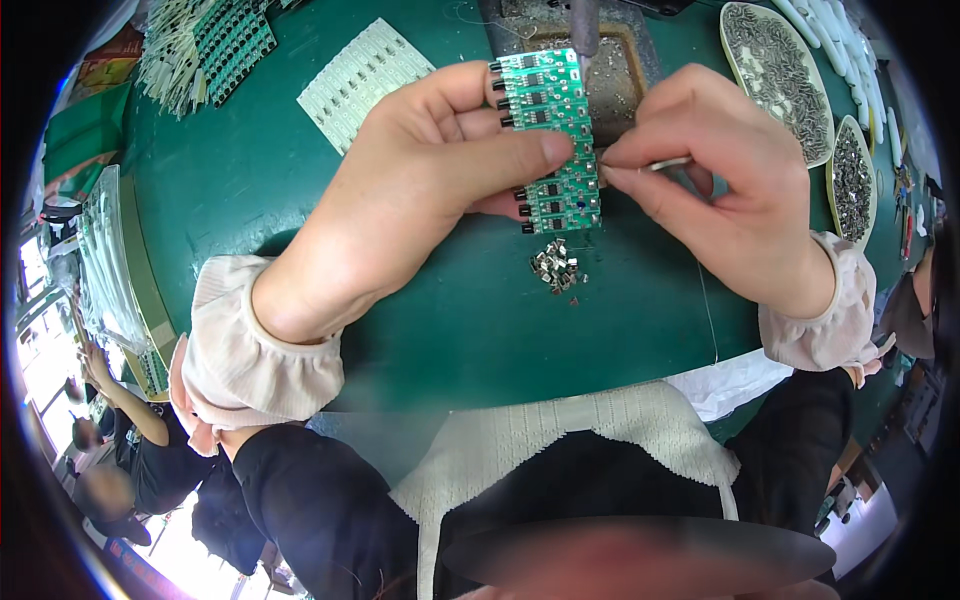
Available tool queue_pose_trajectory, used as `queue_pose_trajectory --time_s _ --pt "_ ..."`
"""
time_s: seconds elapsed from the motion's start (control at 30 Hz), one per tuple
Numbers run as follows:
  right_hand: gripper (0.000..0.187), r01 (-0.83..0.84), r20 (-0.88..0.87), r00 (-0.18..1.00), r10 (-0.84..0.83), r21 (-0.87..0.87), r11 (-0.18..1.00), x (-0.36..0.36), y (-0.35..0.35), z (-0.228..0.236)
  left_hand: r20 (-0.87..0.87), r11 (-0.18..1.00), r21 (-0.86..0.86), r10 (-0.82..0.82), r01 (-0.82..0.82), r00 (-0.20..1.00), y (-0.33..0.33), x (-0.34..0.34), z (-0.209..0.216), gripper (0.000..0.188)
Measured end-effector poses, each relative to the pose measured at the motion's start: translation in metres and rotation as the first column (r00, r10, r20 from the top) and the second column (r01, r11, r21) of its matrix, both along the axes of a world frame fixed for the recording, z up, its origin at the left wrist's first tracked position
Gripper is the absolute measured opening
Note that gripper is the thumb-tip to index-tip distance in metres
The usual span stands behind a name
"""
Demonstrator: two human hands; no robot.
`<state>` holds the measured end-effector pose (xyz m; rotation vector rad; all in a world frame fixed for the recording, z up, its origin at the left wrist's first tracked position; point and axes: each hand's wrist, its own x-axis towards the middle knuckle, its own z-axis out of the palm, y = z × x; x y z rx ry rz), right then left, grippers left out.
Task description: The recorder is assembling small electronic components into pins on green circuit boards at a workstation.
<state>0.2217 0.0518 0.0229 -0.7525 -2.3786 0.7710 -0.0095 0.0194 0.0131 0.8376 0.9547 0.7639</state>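
Left hand (430,150) clamps board (560,115); right hand (735,165) pinches strip (670,162).
A slackened left grip could tilt the board against the iron (585,28).

Left thumb (510,160) straight, right fingers (660,138) bent

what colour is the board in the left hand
The board is green, seen best in the head view.
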Motion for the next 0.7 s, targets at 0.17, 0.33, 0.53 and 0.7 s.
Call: queue_pose_trajectory --time_s 0.17,0.33,0.53,0.7 --pt "0.028 0.059 0.032 0.998 -0.059 0.005 0.998 -0.006 -0.004 0.011 0.044 1.0 -0.024 0.014 -0.013 0.999 0.003 -0.002 -0.002 0.029" --pt "0.033 0.077 0.08 0.994 -0.071 -0.063 0.995 -0.001 0.0 0.007 0.039 1.0 0.007 -0.012 0.011 0.999 0.002 -0.001 -0.001 0.032" --pt "0.033 0.026 0.062 0.998 -0.029 0.046 0.999 -0.003 0.001 0.008 0.038 0.989 0.148 -0.022 0.016 0.999 0.0 0.003 -0.005 0.033" --pt "0.031 0.029 0.04 0.999 -0.031 0.034 0.999 -0.004 0.0 0.007 -0.028 0.989 0.147 -0.018 0.022 0.999 0.0 0.001 -0.004 0.031"
